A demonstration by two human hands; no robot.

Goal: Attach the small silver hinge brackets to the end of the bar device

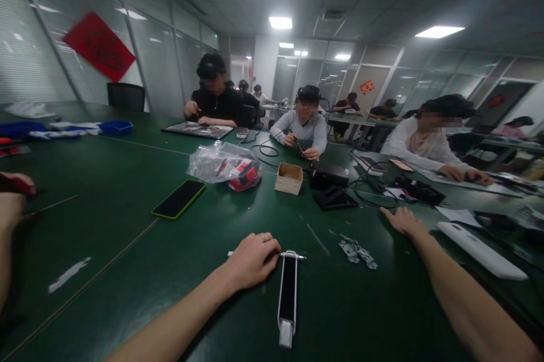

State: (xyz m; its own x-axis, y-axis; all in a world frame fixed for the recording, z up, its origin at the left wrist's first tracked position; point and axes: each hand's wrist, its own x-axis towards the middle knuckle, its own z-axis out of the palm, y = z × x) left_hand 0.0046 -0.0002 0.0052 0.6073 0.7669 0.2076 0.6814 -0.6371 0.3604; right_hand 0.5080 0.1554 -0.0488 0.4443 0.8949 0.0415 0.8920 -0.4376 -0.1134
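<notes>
My left hand rests on the table with its fingers curled over a thin metal crossbar. The bar belongs to a T-shaped black-and-silver piece, whose long black strip with a pale metal border points toward me. One bar end shows on each side of the hand; its middle is hidden beneath it. Farther right, my right hand lies on the table, fingers stretched to the left, holding nothing visible. Between my hands lie small metal brackets with rings or washers beside them.
Ahead are a phone, a plastic bag with red-and-black contents, a small box and black cases. A white bar-shaped object lies right. At the left edge, another person's hand holds a thin-shafted tool. Several people sit opposite.
</notes>
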